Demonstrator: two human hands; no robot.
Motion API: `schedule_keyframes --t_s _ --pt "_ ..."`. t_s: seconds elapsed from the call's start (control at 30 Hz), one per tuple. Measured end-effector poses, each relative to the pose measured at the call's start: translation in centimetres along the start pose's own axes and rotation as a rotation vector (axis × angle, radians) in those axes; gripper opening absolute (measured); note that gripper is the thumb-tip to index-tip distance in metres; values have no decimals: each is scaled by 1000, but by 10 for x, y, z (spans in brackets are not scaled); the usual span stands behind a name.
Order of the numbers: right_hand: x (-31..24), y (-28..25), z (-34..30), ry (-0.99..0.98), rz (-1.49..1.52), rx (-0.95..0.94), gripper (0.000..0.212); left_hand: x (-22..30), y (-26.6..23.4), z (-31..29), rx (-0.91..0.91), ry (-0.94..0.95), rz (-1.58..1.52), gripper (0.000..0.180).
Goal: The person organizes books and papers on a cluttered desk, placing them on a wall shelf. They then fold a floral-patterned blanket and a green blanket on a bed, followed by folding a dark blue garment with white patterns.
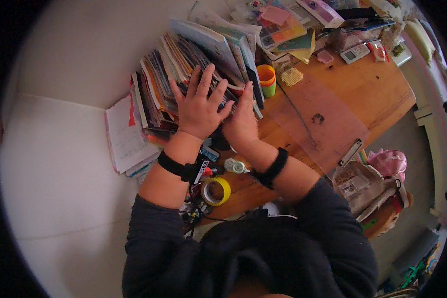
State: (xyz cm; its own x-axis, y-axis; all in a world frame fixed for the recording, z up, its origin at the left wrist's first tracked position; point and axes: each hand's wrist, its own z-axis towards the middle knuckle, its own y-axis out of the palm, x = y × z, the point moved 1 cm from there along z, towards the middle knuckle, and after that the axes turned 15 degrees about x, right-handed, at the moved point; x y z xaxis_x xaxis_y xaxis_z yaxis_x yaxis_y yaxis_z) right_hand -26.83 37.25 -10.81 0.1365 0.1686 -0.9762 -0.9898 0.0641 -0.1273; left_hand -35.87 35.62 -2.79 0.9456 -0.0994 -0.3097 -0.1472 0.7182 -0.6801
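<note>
A long row of books and magazines stands on edge along the wall, leaning somewhat. My left hand lies over the row's near side, its fingers spread and touching the books. Close by on the right, my right hand has its fingers stretched out and lying along the edges of the row's right-hand books. Neither hand grasps anything that I can see. Larger pale-blue folders or books tilt at the far right end of the row. Each wrist wears a black band.
A yellow tape roll and small items sit near my forearms. Right of the books are an orange-and-green cup and a pink translucent clipboard. Papers lean at the left wall. Boxes crowd the back; a bag hangs at right.
</note>
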Motion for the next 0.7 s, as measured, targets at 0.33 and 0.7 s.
schedule_keyframes --t_s 0.33,0.7 --pt "43 -24 24 -503 -334 -212 52 -10 6 -3 121 79 -77 28" --pt "20 -25 54 -453 -157 -152 37 2 11 17 152 71 -4 32"
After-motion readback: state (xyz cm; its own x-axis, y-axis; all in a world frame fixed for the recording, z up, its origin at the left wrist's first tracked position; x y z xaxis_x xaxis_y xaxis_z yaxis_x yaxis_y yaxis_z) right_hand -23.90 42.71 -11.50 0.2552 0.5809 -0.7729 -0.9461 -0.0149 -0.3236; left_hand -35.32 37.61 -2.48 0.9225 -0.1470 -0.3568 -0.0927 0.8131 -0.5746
